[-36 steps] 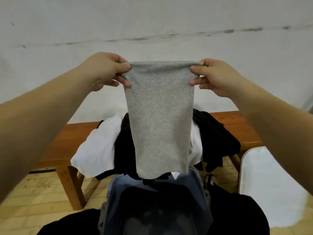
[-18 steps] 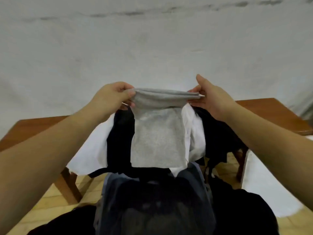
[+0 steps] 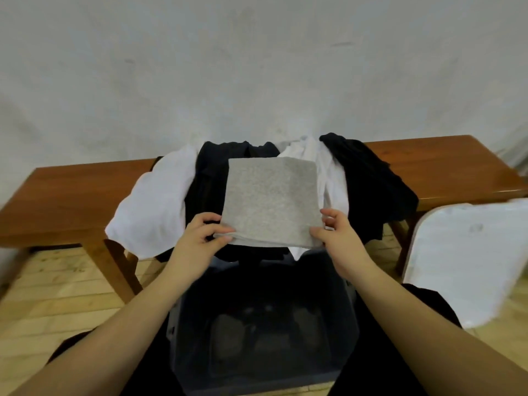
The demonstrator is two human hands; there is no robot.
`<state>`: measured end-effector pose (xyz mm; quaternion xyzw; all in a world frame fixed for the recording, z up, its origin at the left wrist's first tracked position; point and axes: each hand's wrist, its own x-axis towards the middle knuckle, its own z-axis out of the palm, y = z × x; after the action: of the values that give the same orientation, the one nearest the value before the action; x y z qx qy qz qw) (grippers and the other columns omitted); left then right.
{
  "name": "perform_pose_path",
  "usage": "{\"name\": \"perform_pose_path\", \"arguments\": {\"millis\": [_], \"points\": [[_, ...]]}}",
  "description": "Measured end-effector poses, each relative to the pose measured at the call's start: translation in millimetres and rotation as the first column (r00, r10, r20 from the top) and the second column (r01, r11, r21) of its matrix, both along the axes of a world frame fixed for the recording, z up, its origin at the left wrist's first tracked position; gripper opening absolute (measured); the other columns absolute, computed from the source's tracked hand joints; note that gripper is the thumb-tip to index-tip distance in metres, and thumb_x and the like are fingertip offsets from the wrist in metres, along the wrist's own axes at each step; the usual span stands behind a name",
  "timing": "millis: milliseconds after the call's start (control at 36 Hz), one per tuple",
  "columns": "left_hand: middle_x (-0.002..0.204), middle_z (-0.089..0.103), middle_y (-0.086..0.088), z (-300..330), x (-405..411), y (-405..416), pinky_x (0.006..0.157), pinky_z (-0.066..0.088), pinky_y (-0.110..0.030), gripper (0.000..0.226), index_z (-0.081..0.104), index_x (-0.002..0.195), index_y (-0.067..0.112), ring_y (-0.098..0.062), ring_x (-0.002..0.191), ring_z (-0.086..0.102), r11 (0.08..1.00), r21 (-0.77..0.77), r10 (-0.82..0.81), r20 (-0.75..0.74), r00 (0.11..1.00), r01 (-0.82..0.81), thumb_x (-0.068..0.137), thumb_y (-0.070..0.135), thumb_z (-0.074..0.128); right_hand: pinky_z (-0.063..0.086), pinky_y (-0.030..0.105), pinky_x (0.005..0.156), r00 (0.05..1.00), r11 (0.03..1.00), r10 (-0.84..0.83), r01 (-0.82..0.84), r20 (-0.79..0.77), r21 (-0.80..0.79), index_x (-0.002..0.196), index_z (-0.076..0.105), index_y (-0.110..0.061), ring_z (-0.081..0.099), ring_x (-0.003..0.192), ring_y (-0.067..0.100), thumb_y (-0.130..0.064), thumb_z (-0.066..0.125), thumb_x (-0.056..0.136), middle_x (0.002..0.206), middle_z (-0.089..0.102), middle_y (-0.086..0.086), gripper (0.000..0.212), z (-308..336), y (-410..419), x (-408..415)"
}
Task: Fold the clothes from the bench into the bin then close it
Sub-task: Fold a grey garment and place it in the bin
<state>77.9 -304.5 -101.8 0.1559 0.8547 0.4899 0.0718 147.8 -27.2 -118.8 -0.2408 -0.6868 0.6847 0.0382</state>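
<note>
One folded grey garment [image 3: 271, 201] is held flat above a heap of clothes on a single wooden bench [image 3: 71, 192], its near corners pinched between thumb and curled fingers by the left hand [image 3: 204, 232] and the right hand [image 3: 338, 232]. In the heap, two white garments can be counted, one at the left [image 3: 154, 201] and one at the right [image 3: 323, 167], along with two dark ones, one in the middle [image 3: 211, 172] and one draped over the right side [image 3: 368, 175]. Half a second earlier the grey piece was hanging doubled from raised hands; a second earlier it was stretched at full length. It is now brought down and laid nearly level, folded into a squarish panel. One dark bin [image 3: 263, 324] is seen open directly below the hands, and what lies inside cannot be made out in the shadow. One white lid [image 3: 468, 258] is propped at the right, apart from the bin.
</note>
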Motion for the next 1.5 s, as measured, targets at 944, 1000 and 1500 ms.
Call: {"name": "perform_pose_path", "arguments": {"millis": [944, 1000, 1500], "points": [[0.089, 0.068, -0.009, 21.5, 9.9, 38.8, 0.073, 0.048, -0.040, 0.024, 0.058, 0.081, 0.012, -0.025, 0.083, 0.064, 0.952, 0.152, 0.184, 0.410, 0.893, -0.266, 0.079, 0.030, 0.073, 0.055, 0.035, 0.085, 0.993, 0.947, 0.080, -0.047, 0.092, -0.318, 0.122, 0.060, -0.012, 0.068, 0.104, 0.023, -0.015, 0.065, 0.092, 0.118, 0.070, 0.007, 0.031, 17.5, 5.0, -0.1], [0.097, 0.069, -0.013, 26.5, 16.6, 39.5, 0.082, 0.053, -0.045, 0.028, 0.058, 0.087, 0.011, -0.032, 0.093, 0.067, 0.929, 0.219, 0.161, 0.487, 0.858, -0.299, 0.075, 0.033, 0.072, 0.056, 0.036, 0.083, 0.991, 0.914, 0.086, -0.036, 0.104, -0.404, 0.123, 0.060, -0.011, 0.070, 0.103, 0.023, -0.016, 0.062, 0.094, 0.115, 0.071, 0.008, 0.029, 20.8, 4.5, 6.4], [0.087, 0.064, -0.010, -16.3, 66.8, -9.7, 0.057, 0.057, -0.030, 0.014, 0.059, 0.106, 0.004, -0.021, 0.078, 0.062, 0.956, 0.033, 0.085, 0.919, 0.385, -0.291, 0.100, 0.008, 0.047, 0.051, 0.025, 0.050, 0.763, 0.915, 0.353, -0.160, 0.541, -0.371, 0.113, 0.067, -0.007, 0.065, 0.062, 0.014, -0.026, 0.059, 0.098, 0.082, 0.070, 0.007, 0.025, -18.6, -16.1, 47.5]]}}
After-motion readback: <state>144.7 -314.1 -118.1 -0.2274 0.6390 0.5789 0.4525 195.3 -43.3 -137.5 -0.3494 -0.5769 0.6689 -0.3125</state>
